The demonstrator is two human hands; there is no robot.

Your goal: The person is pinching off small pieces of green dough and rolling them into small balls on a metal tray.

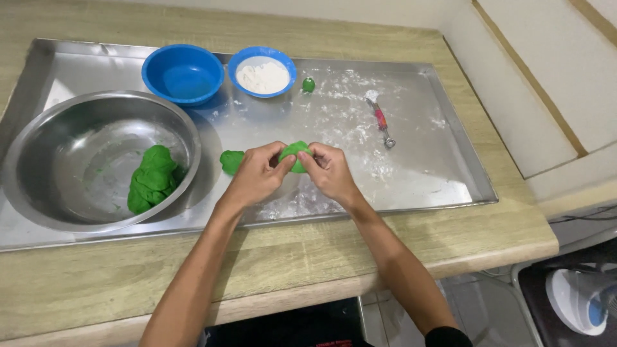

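Left hand (256, 172) and right hand (329, 168) together pinched 1 green dough piece (295, 154) above the floured steel tray (443, 160), a second dough lump (231, 160) lying just beside them.

We hold both arms out in front of us, bare. Our left hand (257, 172) and right hand (329, 170) meet in the middle, close together. The fingers on both hands bend in and pinch. Our thumbs point toward each other.
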